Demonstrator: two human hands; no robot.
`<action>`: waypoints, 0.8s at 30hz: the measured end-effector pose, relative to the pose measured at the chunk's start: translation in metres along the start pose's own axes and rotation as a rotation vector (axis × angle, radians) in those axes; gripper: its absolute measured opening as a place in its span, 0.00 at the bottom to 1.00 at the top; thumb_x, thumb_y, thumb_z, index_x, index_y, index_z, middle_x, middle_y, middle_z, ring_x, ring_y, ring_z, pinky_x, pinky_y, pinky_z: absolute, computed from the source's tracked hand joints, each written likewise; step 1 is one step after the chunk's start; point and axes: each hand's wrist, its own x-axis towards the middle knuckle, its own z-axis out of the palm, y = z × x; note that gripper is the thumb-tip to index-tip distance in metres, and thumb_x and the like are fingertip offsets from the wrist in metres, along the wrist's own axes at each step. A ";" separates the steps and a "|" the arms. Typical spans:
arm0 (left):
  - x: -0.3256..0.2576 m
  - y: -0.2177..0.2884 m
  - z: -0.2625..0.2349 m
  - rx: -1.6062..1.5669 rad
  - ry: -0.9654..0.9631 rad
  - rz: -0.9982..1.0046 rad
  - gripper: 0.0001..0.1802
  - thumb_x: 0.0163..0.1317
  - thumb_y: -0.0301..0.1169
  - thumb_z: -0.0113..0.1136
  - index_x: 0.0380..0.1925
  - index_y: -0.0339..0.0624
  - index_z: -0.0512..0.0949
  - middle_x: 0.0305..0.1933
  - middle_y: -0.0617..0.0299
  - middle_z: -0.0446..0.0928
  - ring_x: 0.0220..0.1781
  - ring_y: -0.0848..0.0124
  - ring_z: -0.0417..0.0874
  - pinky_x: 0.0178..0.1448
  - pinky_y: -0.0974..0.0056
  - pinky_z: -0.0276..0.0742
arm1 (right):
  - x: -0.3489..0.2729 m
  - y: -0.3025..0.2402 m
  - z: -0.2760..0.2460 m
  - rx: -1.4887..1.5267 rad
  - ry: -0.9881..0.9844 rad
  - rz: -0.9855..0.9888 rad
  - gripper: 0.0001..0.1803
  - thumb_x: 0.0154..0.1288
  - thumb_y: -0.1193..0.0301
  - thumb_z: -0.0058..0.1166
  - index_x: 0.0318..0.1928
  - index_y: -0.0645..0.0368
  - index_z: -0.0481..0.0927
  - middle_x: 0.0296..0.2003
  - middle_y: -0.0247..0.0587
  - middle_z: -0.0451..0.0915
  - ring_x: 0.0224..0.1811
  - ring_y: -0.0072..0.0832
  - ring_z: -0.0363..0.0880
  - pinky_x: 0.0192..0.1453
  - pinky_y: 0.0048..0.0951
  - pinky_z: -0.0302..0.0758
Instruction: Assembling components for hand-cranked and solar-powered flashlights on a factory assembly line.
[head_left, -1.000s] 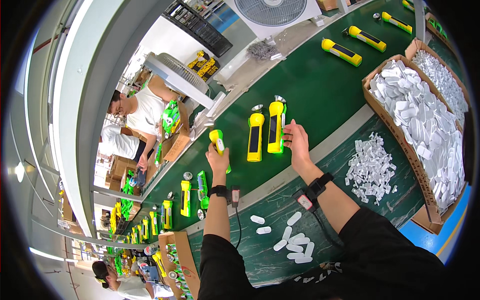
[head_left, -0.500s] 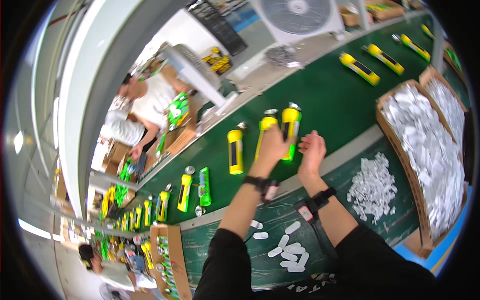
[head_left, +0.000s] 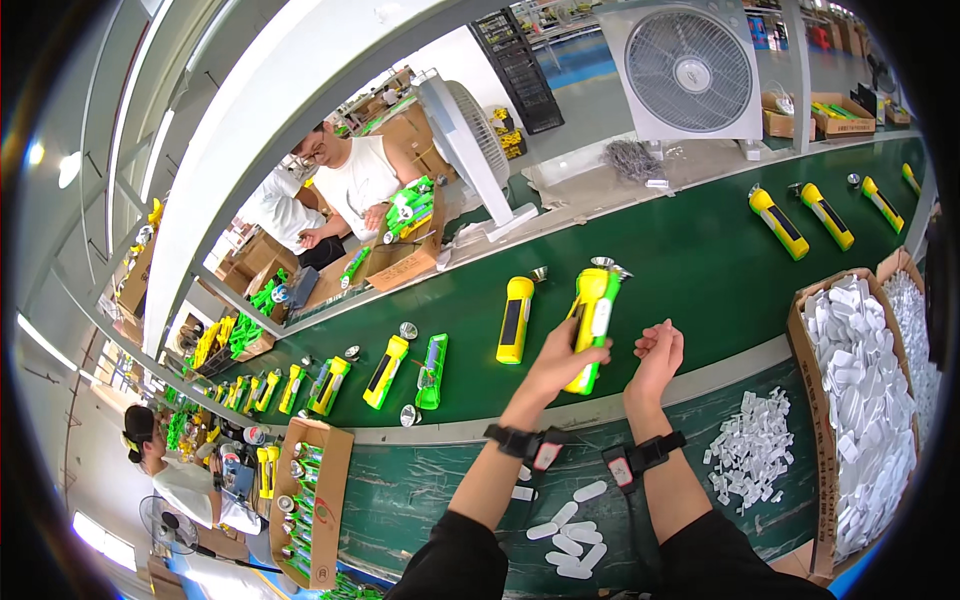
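Note:
My left hand [head_left: 560, 365] is closed round the lower part of a yellow-and-green flashlight [head_left: 597, 308], its white strip turned to the right. Two silver reflectors show at its top, so a second flashlight may be behind it or in the same grip; I cannot tell. Just right of it, my right hand [head_left: 657, 360] is raised with its fingers curled in. Whatever lies in that palm, if anything, is hidden. Left of my left hand, a yellow flashlight [head_left: 515, 320] with a dark panel lies on the green conveyor belt [head_left: 690, 260], its reflector beside its top.
On the near bench lie white oval covers [head_left: 568, 540] and a heap of small white pieces [head_left: 750, 450]. A carton of white parts [head_left: 858, 390] stands at right, a carton of flashlights [head_left: 325, 500] at left. More flashlights line the belt. Co-workers sit beyond it, near a fan [head_left: 690, 75].
My left hand has lifted a flashlight and drawn it nearer, turning its white strip into view. My right hand stays beside it, fingers curled. The whole view has shifted and sharpened.

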 end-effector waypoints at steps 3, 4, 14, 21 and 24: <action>-0.029 -0.013 -0.027 -0.324 -0.003 -0.032 0.24 0.61 0.34 0.58 0.54 0.35 0.67 0.45 0.55 0.76 0.38 0.70 0.80 0.40 0.65 0.79 | 0.003 -0.003 0.000 -0.018 -0.008 0.016 0.12 0.72 0.60 0.47 0.34 0.55 0.70 0.27 0.28 0.72 0.27 0.16 0.68 0.32 0.21 0.65; -0.034 -0.022 -0.039 -0.473 -0.059 0.015 0.23 0.66 0.40 0.51 0.55 0.37 0.67 0.44 0.55 0.76 0.38 0.67 0.80 0.41 0.63 0.80 | 0.003 -0.002 0.001 -0.022 -0.009 0.012 0.12 0.72 0.60 0.47 0.34 0.55 0.70 0.27 0.28 0.72 0.27 0.16 0.68 0.32 0.21 0.65; -0.045 -0.081 -0.052 -0.737 0.177 0.069 0.28 0.70 0.47 0.48 0.60 0.36 0.66 0.45 0.58 0.75 0.44 0.66 0.80 0.47 0.59 0.81 | -0.028 -0.021 0.017 -0.338 -0.486 0.090 0.10 0.66 0.66 0.52 0.42 0.58 0.74 0.33 0.30 0.75 0.32 0.18 0.72 0.37 0.19 0.69; -0.042 -0.073 -0.027 -0.887 0.158 0.238 0.22 0.71 0.30 0.46 0.62 0.42 0.55 0.62 0.47 0.67 0.63 0.59 0.71 0.64 0.52 0.71 | -0.059 0.002 0.020 -0.823 -0.943 -0.363 0.17 0.56 0.72 0.62 0.47 0.60 0.77 0.49 0.41 0.74 0.49 0.31 0.74 0.49 0.31 0.72; -0.040 -0.074 -0.027 -0.866 0.217 0.235 0.22 0.72 0.30 0.45 0.63 0.43 0.55 0.63 0.47 0.66 0.65 0.59 0.70 0.66 0.54 0.70 | -0.066 -0.003 0.021 -0.932 -0.967 -0.480 0.24 0.53 0.72 0.64 0.52 0.62 0.76 0.50 0.45 0.71 0.56 0.42 0.70 0.58 0.38 0.70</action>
